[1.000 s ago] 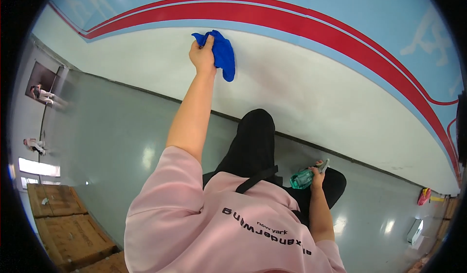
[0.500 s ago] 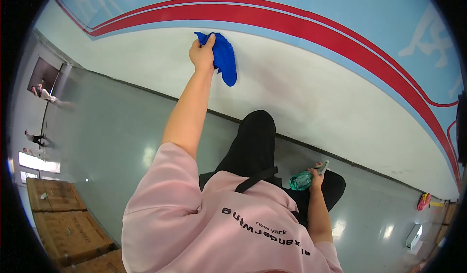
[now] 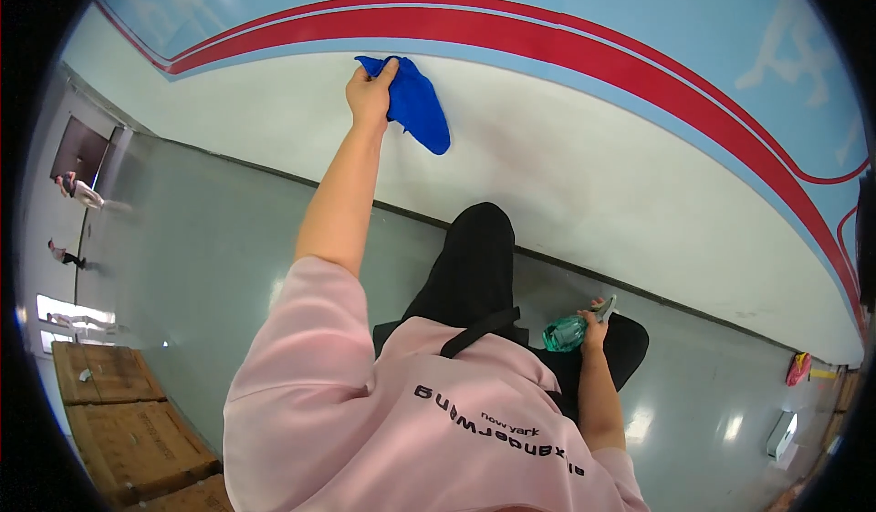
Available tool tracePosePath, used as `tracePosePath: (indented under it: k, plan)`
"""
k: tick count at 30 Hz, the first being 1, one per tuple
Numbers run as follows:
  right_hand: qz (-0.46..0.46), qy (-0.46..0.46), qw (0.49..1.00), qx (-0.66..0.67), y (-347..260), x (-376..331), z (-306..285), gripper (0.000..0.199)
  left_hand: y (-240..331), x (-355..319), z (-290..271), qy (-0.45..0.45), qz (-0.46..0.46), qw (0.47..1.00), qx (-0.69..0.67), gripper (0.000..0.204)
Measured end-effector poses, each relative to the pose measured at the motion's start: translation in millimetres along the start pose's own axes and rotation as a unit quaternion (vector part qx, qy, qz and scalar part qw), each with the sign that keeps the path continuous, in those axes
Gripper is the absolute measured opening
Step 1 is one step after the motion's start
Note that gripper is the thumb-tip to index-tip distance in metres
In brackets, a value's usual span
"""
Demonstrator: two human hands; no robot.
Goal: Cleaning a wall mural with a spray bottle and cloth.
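High on the white lower part of the wall [image 3: 566,156], my left hand [image 3: 369,99] pinches a blue cloth [image 3: 419,110] by its upper edge. The cloth slants down to the right from my thumb, just under the pale blue and red wall graphic [image 3: 401,25]. Whether all of it touches the wall I cannot tell. By my right knee, my right hand [image 3: 596,326] is closed around the neck of a translucent green spray bottle [image 3: 564,334]. Its pale trigger head [image 3: 606,308] sticks up past my fingers.
A dark skirting strip [image 3: 415,214] runs between the wall and the grey floor [image 3: 237,211]. Wooden crates [image 3: 137,448] are stacked at lower left; people [image 3: 78,189] are far off at left. To the right lie a pink-red packet [image 3: 798,369] and a white box-like object [image 3: 781,434].
My left hand has shifted slightly left and up along the wall, and the cloth's hanging end has swung to the right. My right hand keeps the spray bottle at the same place.
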State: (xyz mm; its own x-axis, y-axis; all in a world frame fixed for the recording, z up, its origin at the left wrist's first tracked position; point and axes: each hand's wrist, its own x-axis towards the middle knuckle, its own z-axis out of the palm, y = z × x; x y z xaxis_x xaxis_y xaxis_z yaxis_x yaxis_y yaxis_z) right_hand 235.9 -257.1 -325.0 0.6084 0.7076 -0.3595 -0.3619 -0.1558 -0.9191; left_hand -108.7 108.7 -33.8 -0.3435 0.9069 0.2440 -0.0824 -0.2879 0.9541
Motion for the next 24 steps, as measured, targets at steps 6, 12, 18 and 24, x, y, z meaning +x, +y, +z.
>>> tracePosePath:
  k: [6,12,18,24]
  plan:
    - [-0.035,-0.006,0.999,0.002,18.2,11.1,-9.7,0.059,-60.3,-7.1,-29.2,0.048,-0.039,0.973,0.22,0.035]
    - [-0.01,-0.026,1.0,0.008,0.9,-0.1,-1.3,0.059,-63.3,-19.1,-109.8,0.044,-0.04,0.931,0.359,0.035]
    - [0.002,0.002,1.0,0.0,3.0,3.3,-1.0,0.059,-22.8,5.7,-77.0,0.121,-0.051,0.991,0.002,0.029]
    - [0.002,-0.014,1.0,0.005,-0.2,-2.8,2.7,0.059,-19.5,-16.6,-2.3,0.119,0.021,0.993,0.02,0.014]
